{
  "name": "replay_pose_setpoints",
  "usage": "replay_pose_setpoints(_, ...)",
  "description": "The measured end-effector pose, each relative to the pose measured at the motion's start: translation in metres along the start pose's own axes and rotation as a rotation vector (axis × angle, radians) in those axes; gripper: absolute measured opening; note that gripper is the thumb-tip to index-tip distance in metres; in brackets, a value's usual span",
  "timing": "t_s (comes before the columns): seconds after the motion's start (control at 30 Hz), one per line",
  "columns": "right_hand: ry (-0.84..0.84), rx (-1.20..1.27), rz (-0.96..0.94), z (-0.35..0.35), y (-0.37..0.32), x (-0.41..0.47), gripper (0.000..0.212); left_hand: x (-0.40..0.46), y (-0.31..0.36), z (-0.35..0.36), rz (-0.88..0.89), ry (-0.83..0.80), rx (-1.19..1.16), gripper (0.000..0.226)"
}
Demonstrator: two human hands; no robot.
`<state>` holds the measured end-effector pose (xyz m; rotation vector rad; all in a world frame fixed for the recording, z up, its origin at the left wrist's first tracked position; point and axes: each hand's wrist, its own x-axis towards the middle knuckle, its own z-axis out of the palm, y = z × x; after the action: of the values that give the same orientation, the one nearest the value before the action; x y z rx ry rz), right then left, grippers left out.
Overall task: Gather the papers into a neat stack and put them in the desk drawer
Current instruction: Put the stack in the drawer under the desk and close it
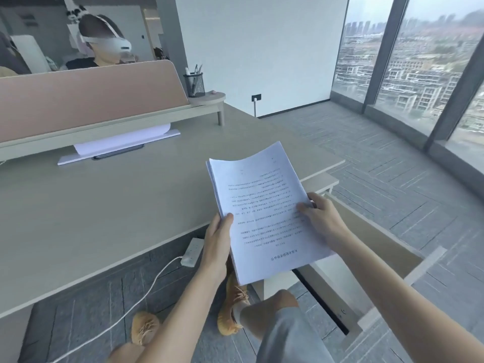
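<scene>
A stack of white printed papers (262,205) is held in the air over the desk's front right corner, text upside down to me. My left hand (217,239) grips its left edge, thumb on top. My right hand (320,218) holds its right edge, fingers spread on the top sheet. The open desk drawer (366,231) sticks out below and to the right of the stack; its inside is mostly hidden by the papers and my right arm.
The grey desk (104,210) stretches left, with a pink divider (86,100) and a white sheet holder (120,145) at the back. A mesh pen cup (194,84) stands on a small shelf. A power strip (192,251) and cable lie on the floor. A person sits behind the divider.
</scene>
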<state>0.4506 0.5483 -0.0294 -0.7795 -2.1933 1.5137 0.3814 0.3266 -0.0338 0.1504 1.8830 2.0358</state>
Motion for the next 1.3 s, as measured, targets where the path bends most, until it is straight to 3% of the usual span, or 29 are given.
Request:
replay_pose_setpoints(0.13, 0.012, -0.015, 0.054, -0.032, 0.025, 0.007, 0.007, 0.009, -0.011, 0.028, -0.045, -0.035, 0.062, 0.018)
replay_pose_setpoints(0.37, 0.035, -0.009, 0.175, -0.077, 0.059, 0.013, 0.024, 0.026, -0.035, 0.07, -0.044, -0.136, 0.204, 0.03)
replay_pose_setpoints(0.67, 0.109, -0.067, 0.257, -0.122, 0.106, 0.031, 0.022, 0.037, -0.067, 0.121, 0.01, -0.259, 0.333, 0.014)
replay_pose_setpoints(0.77, 0.093, -0.093, 0.27, -0.132, 0.121, 0.037, 0.02, 0.042, -0.08, 0.133, 0.048, -0.261, 0.377, 0.063)
replay_pose_setpoints(0.83, 0.073, -0.121, 0.276, -0.137, 0.13, 0.041, 0.021, 0.043, -0.088, 0.141, 0.102, -0.26, 0.467, 0.078)
replay_pose_setpoints(1.03, 0.037, -0.278, 0.303, -0.144, 0.154, 0.059, 0.027, 0.055, -0.109, 0.16, 0.129, -0.345, 0.72, 0.035)
replay_pose_setpoints(1.13, 0.026, -0.34, 0.318, -0.143, 0.164, 0.068, 0.027, 0.062, -0.119, 0.167, 0.059, -0.401, 0.759, 0.031)
replay_pose_setpoints(1.3, -0.027, -0.466, 0.294, -0.137, 0.178, 0.081, 0.031, 0.074, -0.13, 0.179, 0.223, -0.498, 1.018, 0.034)
